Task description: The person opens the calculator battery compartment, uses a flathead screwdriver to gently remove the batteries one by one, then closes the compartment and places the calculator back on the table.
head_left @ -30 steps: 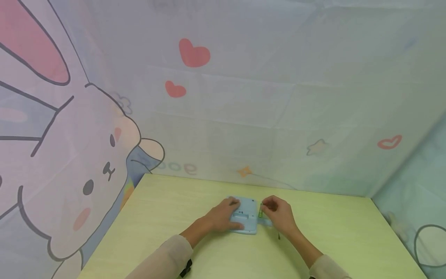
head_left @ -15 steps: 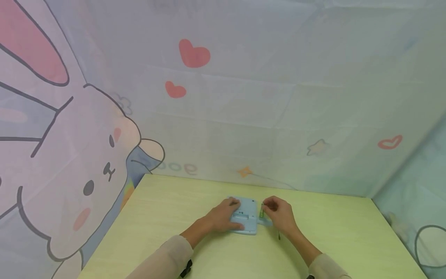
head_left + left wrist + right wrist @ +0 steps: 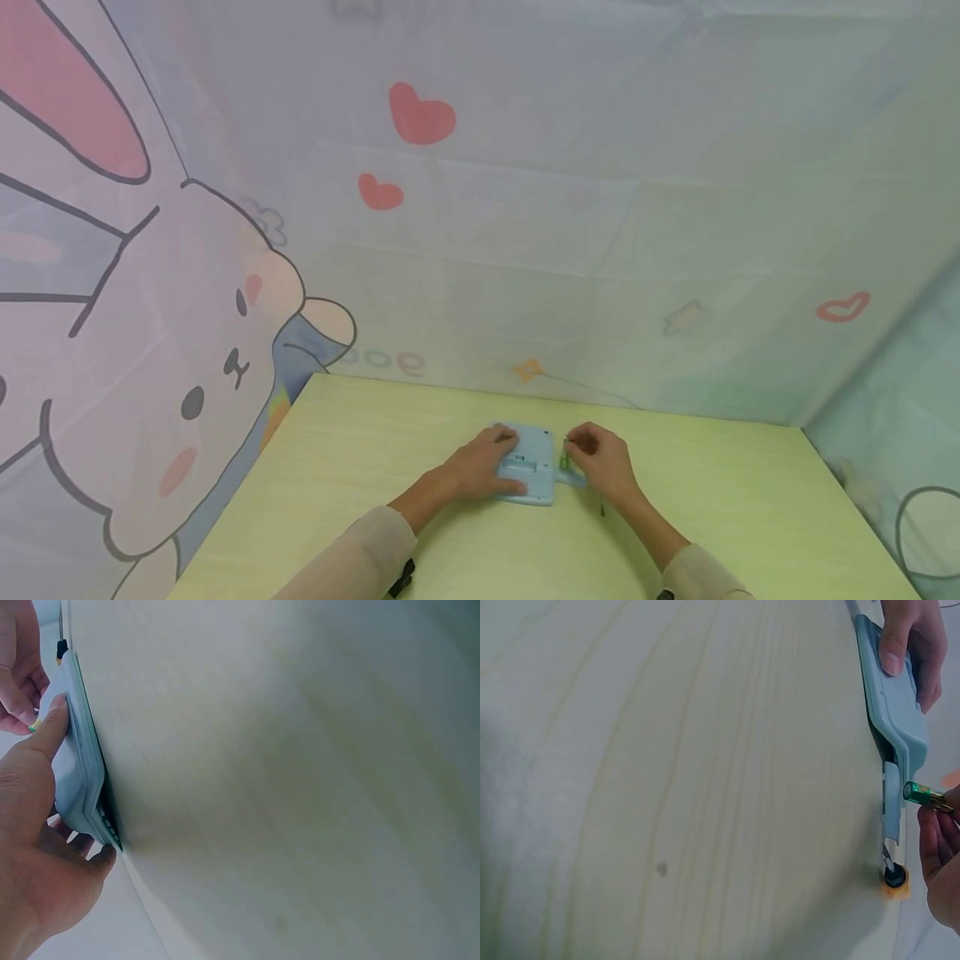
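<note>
A light blue calculator (image 3: 534,446) lies face down on the table, its keys showing along the underside in the left wrist view. My left hand (image 3: 476,465) grips its left side, thumb on the back and the other fingers at the far edge. Just off its right side, my right hand (image 3: 606,462) pinches a small green battery (image 3: 926,796) between thumb and fingertips. Below the battery, a light blue cover piece (image 3: 891,802) lies beside the calculator. A screwdriver (image 3: 895,876) with a black and orange handle lies by the cover, mostly hidden under the right hand in the head view.
The pale yellow table (image 3: 360,450) runs back to a printed cloth wall (image 3: 510,267) with hearts and a rabbit. At the far right, a dark cable loop (image 3: 900,533) hangs beside the table edge.
My right hand and the battery have shifted very slightly to the right. The left hand and the calculator stay in place.
</note>
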Tool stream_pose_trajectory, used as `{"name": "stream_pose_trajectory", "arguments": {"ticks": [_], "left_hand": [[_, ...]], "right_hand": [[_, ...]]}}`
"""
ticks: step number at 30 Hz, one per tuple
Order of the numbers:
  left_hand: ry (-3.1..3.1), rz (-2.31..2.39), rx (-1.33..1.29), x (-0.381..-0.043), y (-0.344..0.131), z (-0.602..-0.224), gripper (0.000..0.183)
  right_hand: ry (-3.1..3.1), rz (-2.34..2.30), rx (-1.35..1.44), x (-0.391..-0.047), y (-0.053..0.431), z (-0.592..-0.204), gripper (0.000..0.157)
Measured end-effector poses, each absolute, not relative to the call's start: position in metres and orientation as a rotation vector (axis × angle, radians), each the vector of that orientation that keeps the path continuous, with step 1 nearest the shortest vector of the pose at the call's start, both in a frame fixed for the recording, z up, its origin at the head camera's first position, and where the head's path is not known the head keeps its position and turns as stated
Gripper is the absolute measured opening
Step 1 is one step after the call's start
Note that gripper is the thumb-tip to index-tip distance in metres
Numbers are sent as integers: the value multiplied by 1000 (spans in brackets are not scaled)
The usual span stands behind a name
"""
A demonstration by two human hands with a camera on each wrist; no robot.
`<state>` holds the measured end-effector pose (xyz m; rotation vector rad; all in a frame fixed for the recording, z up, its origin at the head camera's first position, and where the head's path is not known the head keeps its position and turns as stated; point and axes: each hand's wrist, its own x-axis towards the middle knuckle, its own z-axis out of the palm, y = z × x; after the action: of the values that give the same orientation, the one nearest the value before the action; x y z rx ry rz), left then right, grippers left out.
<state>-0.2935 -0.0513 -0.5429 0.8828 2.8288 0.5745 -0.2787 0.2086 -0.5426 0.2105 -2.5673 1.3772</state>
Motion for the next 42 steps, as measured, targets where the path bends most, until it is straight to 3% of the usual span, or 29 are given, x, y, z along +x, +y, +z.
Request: {"name": "stream_pose_trajectory", "arguments": {"ticks": [42], "left_hand": [[2827, 584, 873, -292, -51, -542, 94]], "right_hand": [[-2605, 1352, 167, -290, 208, -552, 5]]}}
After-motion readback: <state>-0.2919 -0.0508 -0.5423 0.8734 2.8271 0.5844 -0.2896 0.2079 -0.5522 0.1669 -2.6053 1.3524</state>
